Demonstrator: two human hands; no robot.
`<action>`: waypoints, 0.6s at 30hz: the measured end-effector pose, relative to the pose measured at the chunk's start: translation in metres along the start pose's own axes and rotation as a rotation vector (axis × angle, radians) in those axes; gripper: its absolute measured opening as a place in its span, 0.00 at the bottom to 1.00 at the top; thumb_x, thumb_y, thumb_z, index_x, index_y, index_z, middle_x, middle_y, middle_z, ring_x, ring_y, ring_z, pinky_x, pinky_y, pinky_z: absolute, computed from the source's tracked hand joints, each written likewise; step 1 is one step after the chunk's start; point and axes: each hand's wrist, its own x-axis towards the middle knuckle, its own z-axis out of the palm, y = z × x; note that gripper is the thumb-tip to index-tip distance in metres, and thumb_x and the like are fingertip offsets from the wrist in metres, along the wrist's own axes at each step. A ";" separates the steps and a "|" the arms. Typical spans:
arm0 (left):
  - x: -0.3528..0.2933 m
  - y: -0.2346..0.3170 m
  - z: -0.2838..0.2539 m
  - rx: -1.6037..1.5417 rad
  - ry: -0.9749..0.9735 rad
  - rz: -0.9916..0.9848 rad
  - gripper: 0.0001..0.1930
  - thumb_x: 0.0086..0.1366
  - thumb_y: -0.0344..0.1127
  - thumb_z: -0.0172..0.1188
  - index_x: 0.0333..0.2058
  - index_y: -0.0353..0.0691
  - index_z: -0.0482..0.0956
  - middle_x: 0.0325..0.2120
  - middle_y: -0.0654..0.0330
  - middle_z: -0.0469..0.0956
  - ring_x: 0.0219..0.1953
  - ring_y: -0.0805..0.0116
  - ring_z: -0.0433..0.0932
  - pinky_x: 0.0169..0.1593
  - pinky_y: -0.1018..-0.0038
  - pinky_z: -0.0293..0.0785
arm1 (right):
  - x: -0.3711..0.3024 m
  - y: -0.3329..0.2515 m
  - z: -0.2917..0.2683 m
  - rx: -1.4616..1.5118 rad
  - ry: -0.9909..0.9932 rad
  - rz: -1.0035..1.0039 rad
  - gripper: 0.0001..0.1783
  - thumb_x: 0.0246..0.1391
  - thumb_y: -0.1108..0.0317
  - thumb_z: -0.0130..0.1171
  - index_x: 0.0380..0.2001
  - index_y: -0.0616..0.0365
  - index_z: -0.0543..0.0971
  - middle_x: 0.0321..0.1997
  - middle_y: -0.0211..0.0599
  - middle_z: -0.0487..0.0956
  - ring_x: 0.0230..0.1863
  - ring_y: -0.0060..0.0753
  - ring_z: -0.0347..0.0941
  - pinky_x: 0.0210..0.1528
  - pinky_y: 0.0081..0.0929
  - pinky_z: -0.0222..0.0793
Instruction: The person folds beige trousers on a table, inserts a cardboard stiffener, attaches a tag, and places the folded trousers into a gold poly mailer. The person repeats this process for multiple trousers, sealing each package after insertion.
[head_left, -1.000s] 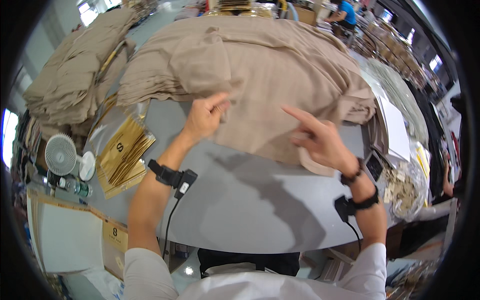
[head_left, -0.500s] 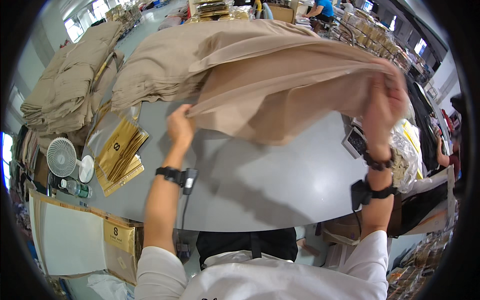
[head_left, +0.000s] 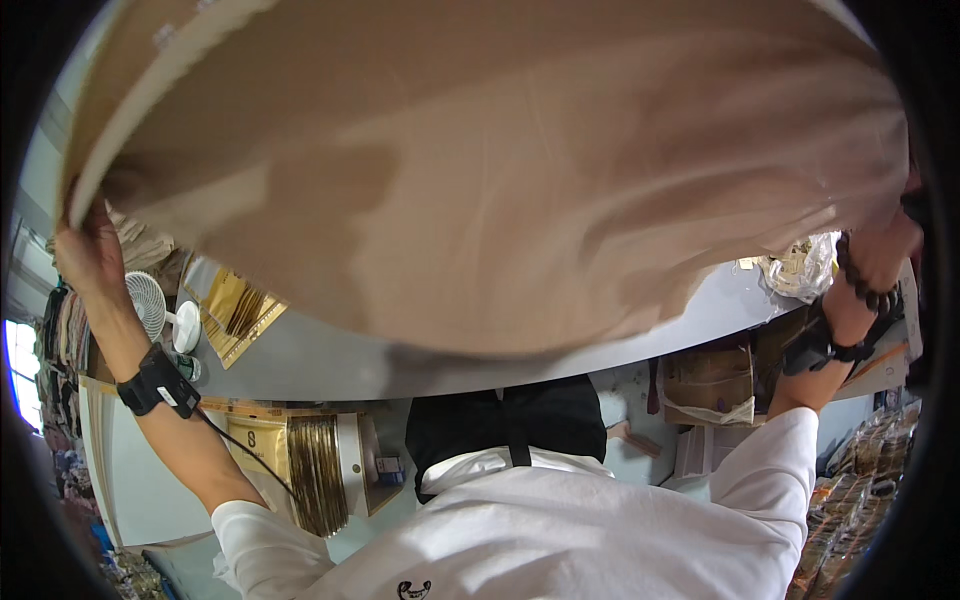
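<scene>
Both hands [head_left: 85, 250] have raised the tan cloth [head_left: 500, 170] higher.

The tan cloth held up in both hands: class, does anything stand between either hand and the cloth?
Nothing visible does. The left hand and the right hand each grip an edge of the tan cloth directly, holding it spread above the grey table.

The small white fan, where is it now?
In the head view the fan stands at the far left on the grey table, just right of the left hand's wrist and beside the gold packets, under the raised tan cloth.
</scene>
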 end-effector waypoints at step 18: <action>-0.035 0.049 0.002 0.378 -0.167 0.518 0.20 0.78 0.32 0.45 0.57 0.25 0.79 0.58 0.46 0.78 0.60 0.58 0.78 0.63 0.69 0.76 | 0.041 -0.014 0.059 0.480 0.510 0.272 0.17 0.71 0.62 0.58 0.56 0.60 0.80 0.49 0.32 0.84 0.49 0.28 0.78 0.54 0.29 0.73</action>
